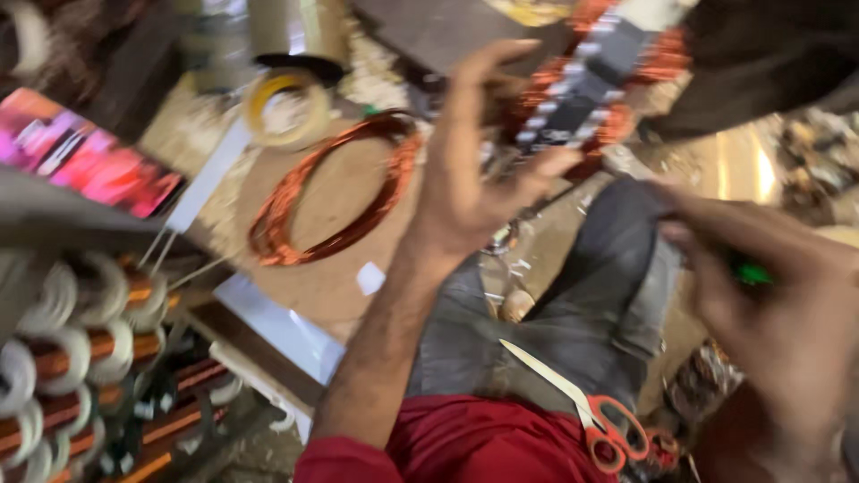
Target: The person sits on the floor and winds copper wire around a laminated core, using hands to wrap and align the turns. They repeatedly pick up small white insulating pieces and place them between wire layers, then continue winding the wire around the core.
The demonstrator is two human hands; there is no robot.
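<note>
My left hand (470,170) is raised at the centre, fingers wrapped around the lower end of a motor stator with copper windings (591,80) at the top. My right hand (769,295) comes in from the right, fingers closed on a tool with a green handle (750,271); the tool's tip is hidden. A loose coil of copper wire (333,188) lies on a brown board left of my left hand. Orange-handled scissors (586,402) rest on my lap, on grey trousers. The picture is blurred by motion.
A roll of yellow tape (288,109) lies near the top left. Another wound stator with white sleeves (80,358) fills the lower left. A pink and black flat object (80,152) sits at the left edge. White paper pieces lie on the board.
</note>
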